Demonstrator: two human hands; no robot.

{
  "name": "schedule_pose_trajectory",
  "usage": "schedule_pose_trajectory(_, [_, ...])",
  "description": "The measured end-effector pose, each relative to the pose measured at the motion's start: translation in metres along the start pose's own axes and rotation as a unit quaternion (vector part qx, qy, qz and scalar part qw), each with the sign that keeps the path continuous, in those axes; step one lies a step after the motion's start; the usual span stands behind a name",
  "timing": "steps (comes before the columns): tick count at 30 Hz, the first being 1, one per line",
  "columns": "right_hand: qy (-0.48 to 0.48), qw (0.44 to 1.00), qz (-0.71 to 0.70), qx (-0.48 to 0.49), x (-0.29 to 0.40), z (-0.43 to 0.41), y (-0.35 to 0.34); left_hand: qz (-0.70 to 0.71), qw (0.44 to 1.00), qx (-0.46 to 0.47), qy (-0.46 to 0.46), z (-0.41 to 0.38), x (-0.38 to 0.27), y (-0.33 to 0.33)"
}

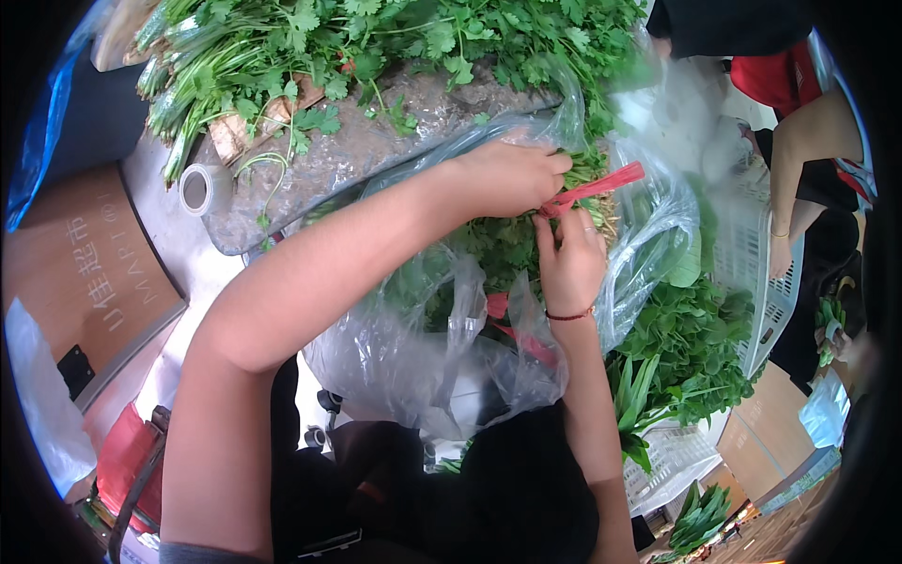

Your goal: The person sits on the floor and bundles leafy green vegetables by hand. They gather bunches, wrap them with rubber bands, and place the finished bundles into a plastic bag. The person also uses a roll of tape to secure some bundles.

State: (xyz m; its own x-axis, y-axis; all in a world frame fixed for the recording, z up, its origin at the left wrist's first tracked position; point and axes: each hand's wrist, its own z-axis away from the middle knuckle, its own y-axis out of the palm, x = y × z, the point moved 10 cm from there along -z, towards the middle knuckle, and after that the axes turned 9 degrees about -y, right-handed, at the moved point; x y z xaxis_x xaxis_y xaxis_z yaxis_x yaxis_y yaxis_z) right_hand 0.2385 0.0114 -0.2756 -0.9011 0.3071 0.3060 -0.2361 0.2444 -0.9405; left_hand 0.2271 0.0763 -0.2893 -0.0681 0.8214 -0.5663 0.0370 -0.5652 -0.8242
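Observation:
My left hand [518,180] reaches across from the left, its fingers closed on a red plastic tie [595,189] at a bundle of green stems [588,168]. Just below it, my right hand [574,257], with a dark red bracelet at the wrist, pinches near the knot of the same tie. The stems lie at the mouth of a large clear plastic bag [416,359]. Leafy herbs show inside the bag, along with more red strips. The bag's crumpled edge spreads to the right of both hands. My left fingertips are partly hidden by the stems and the tie.
A heap of cilantro [437,35] covers the far part of a worn dark tabletop [394,134]. A roll of clear material [204,189] stands at its left corner. Leafy greens [690,352] and a white plastic crate [754,282] are on the right, where another person's arm [793,183] reaches down.

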Motion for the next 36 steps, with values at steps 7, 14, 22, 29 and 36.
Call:
schedule_pose_trajectory(7, [0.000, 0.999, 0.036, 0.000, 0.006, -0.009, 0.000, -0.012, 0.993, 0.117, -0.011, -0.017, 0.004, 0.010])
schedule_pose_trajectory(14, [0.029, 0.999, -0.006, 0.028, -0.004, -0.010, 0.004, 0.007, 1.000, -0.005, -0.006, 0.000, 0.003, -0.010])
schedule_pose_trajectory(22, [0.000, 0.995, 0.060, 0.076, 0.000, -0.008, 0.012, -0.011, 0.995, -0.057, 0.076, 0.001, -0.010, -0.004])
schedule_pose_trajectory(29, [-0.021, 0.991, 0.101, 0.085, 0.004, 0.002, 0.015, -0.049, 0.989, -0.065, 0.122, 0.003, -0.008, 0.003])
schedule_pose_trajectory(36, [0.022, 0.997, -0.075, 0.028, -0.002, 0.003, 0.002, 0.117, 0.985, 0.113, -0.049, -0.001, 0.021, 0.018])
